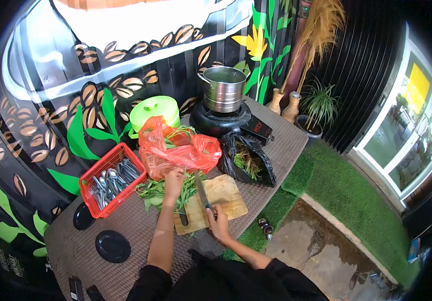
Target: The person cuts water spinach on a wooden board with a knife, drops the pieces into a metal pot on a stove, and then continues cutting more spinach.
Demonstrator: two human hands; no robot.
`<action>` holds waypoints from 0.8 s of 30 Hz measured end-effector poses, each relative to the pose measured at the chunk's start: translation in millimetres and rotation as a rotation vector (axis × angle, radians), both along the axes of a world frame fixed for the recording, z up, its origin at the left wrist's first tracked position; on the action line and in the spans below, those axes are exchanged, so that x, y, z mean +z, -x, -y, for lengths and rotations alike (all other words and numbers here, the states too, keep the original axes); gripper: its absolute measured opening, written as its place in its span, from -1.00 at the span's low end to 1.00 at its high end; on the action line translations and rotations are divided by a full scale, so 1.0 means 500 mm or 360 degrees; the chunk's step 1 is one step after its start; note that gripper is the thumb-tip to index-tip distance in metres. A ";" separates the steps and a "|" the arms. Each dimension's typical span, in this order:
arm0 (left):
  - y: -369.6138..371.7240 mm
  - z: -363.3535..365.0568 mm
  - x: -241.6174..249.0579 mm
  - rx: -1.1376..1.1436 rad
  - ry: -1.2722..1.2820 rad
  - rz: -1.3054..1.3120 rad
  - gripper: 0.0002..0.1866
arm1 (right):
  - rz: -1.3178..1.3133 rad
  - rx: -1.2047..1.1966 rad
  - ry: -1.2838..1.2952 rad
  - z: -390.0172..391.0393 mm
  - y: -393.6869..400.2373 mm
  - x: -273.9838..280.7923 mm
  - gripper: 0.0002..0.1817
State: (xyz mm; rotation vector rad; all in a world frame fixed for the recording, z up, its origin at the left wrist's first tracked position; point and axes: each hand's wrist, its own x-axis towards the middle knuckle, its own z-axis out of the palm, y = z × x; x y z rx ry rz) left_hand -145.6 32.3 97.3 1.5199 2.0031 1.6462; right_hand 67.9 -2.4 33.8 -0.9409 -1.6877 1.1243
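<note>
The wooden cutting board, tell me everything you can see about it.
The cutting board is a pale, rectangular wooden slab with a dark handle-like part at its near left corner. It lies flat and slightly skewed on the brown woven table. Leafy greens spread over its left end, pressed down by the left hand. The right hand holds a knife with its blade over the board.

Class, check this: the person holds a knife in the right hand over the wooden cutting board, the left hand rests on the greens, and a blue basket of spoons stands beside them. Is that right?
Not quite. In the head view the basket of spoons is red, not blue. The rest stands: the right hand holds the knife over the wooden cutting board, and the left hand rests on the greens.
</note>
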 end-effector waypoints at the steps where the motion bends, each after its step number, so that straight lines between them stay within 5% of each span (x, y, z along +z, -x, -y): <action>1: 0.003 -0.004 -0.006 0.0002 0.0004 0.0002 -0.88 | 0.0002 0.0002 0.0004 -0.001 0.006 -0.012 -0.79; 7: 0.040 0.002 0.008 -0.0006 0.0243 -0.0076 -0.92 | 0.0203 0.0057 -0.0091 -0.013 0.023 -0.029 -0.73; 13: 0.088 0.001 0.014 -0.0472 0.0423 -0.0082 -0.88 | 0.0277 0.0012 -0.0102 -0.029 0.013 -0.049 -0.74; 16: 0.070 -0.001 0.036 -0.0400 0.0370 0.0347 -0.84 | 0.0277 -0.0098 -0.0133 -0.034 0.013 -0.034 -0.75; 20: 0.036 0.007 0.092 -0.0113 0.0056 -0.0052 -0.80 | 0.0340 -0.0145 -0.0129 -0.032 0.002 0.025 -0.73; 24: -0.011 0.022 0.202 0.0048 -0.0341 -0.0266 -0.75 | 0.0676 0.0229 -0.0225 -0.048 -0.010 0.051 -0.72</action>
